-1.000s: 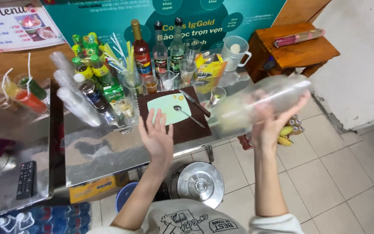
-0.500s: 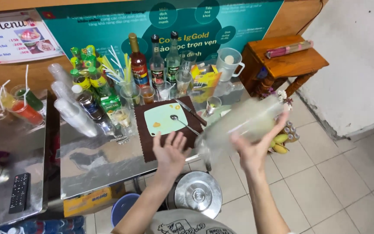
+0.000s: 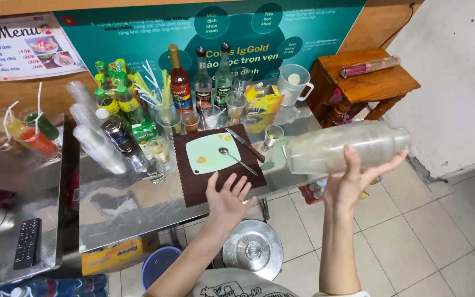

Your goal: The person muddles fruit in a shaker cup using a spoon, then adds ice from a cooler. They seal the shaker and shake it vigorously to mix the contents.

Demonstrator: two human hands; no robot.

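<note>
My right hand (image 3: 353, 179) grips a clear plastic shaker (image 3: 347, 147) held sideways in the air, off the right end of the steel counter (image 3: 133, 212). My left hand (image 3: 227, 198) hovers open, fingers spread, over the front edge of a dark brown mat (image 3: 193, 184). On the mat lies a pale green cutting board (image 3: 210, 153) with a spoon (image 3: 236, 159) and a knife (image 3: 246, 144) beside it.
Syrup bottles (image 3: 181, 88), straws, stacked plastic cups (image 3: 97, 146), small cans and a measuring jug (image 3: 293, 83) crowd the counter's back. Filled drinks (image 3: 37, 140) and a remote (image 3: 27, 243) sit left. A wooden stool (image 3: 369, 82) stands right; a lidded metal pot (image 3: 252, 256) and blue bucket sit on the floor.
The shaker has swung from up at the right, down and left toward the counter, then back up to the right. My left hand stayed open near the mat's front edge.
</note>
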